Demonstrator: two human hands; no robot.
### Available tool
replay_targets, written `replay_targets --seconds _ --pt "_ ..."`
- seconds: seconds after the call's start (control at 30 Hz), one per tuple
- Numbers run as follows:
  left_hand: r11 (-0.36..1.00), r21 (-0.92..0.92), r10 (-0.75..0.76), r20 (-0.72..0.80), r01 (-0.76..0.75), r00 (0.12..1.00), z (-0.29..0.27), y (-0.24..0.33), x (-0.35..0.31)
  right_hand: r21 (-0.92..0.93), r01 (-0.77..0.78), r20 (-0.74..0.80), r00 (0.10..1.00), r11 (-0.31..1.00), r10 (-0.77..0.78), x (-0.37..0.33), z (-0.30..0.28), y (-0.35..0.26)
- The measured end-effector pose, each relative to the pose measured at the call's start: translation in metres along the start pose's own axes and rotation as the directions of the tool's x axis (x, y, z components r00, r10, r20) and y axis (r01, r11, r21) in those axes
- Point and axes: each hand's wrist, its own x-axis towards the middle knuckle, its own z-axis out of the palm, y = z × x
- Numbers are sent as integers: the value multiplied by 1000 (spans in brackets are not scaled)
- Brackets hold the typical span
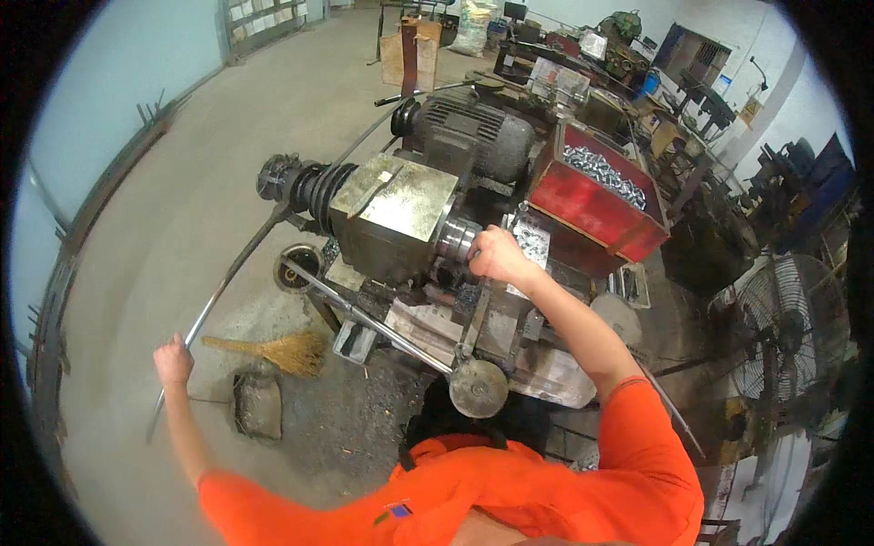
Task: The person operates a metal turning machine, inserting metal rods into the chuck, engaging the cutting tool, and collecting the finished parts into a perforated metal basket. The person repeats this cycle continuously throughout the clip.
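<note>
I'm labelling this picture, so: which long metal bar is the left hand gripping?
The leftmost bar, slanting down from the machine; the left hand wraps it. The middle bar, ending at a round disc, is untouched.

Long lever (224, 286): smooth metal. Spindle end (456, 238): glossy metal. Broom (296, 353): rough straw. Shirt (546, 491): matt cloth.

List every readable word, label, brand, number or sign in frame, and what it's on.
None legible.
Small yellow sign on the white wall: too small.
Small blue-and-white sign, same wall: too small.
White paper sheets, upper left: too small.
Blue-and-green emblem on the bright orange shirt: any lettering unreadable.
</note>
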Motion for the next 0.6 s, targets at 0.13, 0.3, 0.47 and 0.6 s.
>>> replay_targets --seconds 0.13,0.3,0.47,0.6 --pt "984 -131 -110 87 120 990 -16 17 12 -61 4 -96 995 998 -10 -13 -4 5" --pt "664 -747 -371 -378 -43 848 -35 134 16 66 253 -461 866 965 -195 -94 -55 10" --pt "607 -721 108 492 335 864 122 262 -24 307 -251 -287 895 918 341 -202 -84 34" --pt "823 -477 475 277 -309 835 41 338 -24 286 -522 -224 778 803 586 -302 -79 74"
